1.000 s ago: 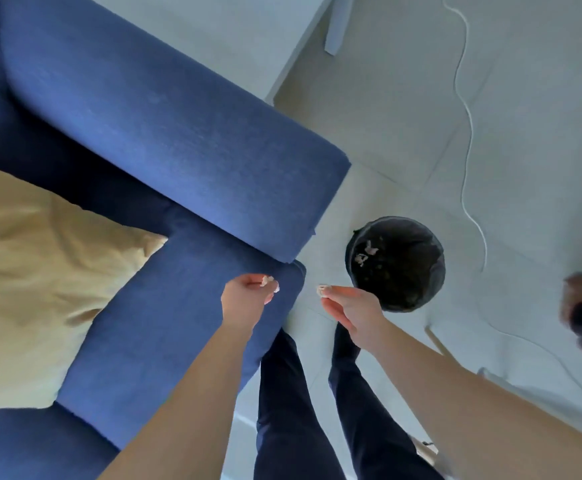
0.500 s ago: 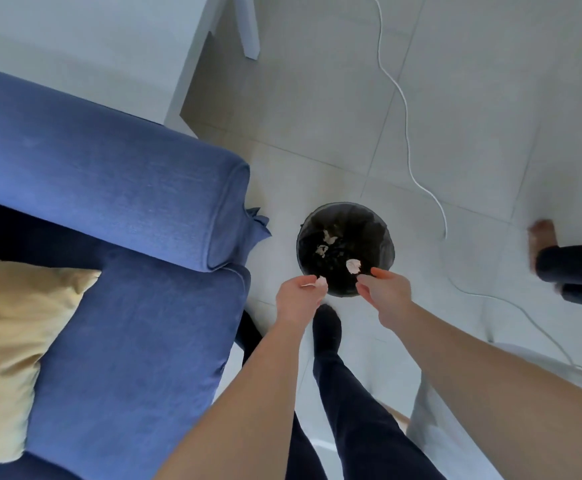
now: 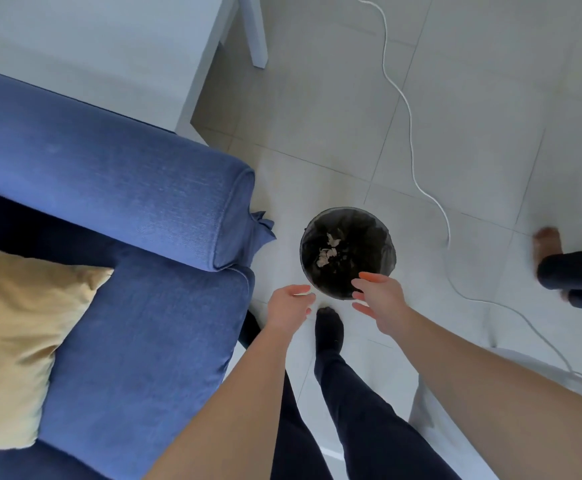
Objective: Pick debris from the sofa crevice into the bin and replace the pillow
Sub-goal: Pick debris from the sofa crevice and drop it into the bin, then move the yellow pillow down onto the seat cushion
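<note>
I see open tiled floor (image 3: 334,140) around the bin (image 3: 385,233) from 10 through 2 o'clock. A white cable (image 3: 412,140) snakes past at its 3 o'clock, close by. The sofa arm (image 3: 127,188) blocks 9 o'clock. My own foot (image 3: 329,327) stands at the bin's 6 o'clock, between both forearms.

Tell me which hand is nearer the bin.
Right. The right hand has its fingers over the near rim of the bin; the left hand sits just short of it, over the floor.
</note>
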A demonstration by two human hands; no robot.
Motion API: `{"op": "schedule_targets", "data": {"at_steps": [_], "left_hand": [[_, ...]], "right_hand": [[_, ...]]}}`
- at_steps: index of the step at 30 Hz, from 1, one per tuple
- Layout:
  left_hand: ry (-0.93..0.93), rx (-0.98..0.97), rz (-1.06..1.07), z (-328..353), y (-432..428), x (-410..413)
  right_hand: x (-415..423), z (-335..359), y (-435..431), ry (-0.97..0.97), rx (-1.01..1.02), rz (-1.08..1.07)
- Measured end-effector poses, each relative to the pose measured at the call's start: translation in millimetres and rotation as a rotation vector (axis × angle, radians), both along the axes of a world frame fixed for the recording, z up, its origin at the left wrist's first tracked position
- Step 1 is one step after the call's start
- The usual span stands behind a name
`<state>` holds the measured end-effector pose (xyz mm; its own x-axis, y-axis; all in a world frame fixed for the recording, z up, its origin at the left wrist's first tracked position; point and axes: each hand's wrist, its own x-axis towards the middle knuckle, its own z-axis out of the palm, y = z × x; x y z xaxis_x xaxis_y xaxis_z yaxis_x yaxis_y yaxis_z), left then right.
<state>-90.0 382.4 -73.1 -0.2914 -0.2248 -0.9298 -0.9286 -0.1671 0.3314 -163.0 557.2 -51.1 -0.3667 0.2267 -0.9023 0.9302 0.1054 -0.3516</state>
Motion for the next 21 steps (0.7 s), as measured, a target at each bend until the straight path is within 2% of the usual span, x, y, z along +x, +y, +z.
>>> {"op": "schedule_targets", "data": {"at_steps": [10, 14, 21], "left_hand": [[0.092, -0.108, 0.189, 51.6, -65.3, 35.6], [0.149, -0.171, 0.322, 61.8, -103.9, 65.1], [0.183, -0.302, 0.637, 78.4, -184.6, 130.2]], "right_hand": [[6.8, 55.5, -81.5, 0.056, -0.075, 0.279], [21.7, 67.1, -134.8, 0.043, -0.169, 0.419], [54.9, 79.7, -240.6, 0.139, -0.219, 0.768]]}}
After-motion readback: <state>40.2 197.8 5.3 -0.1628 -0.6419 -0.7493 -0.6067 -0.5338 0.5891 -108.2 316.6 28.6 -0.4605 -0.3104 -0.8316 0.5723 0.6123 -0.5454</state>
